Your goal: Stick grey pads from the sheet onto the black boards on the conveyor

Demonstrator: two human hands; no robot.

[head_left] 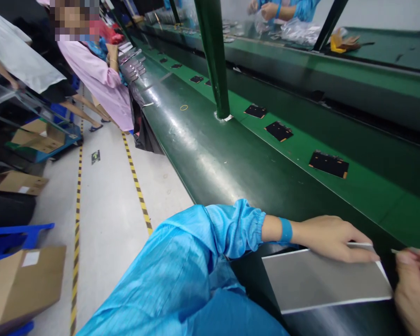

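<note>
A flat grey panel with white edges [329, 282] lies low on the right, over the green bench. My left hand [331, 238], in a blue sleeve with a blue wrist band, reaches across its far edge. The thumb rests on the grey face, and the other fingers are at or behind that edge, closed on the panel. At the right picture edge is my right hand [411, 289], partly cut off, just beside the panel's right end. Its thumb and finger are pinched together near a thin pale tip; what they hold is unclear.
Black rectangular boards [329, 164] lie spaced along a bright green strip. A green post [215, 60] rises from the bench [210, 135]. A yellow ring [184, 107] lies farther off. Co-workers stand at left [91, 79] and across the bench [287, 10]. Cardboard boxes [28, 280] are on the left.
</note>
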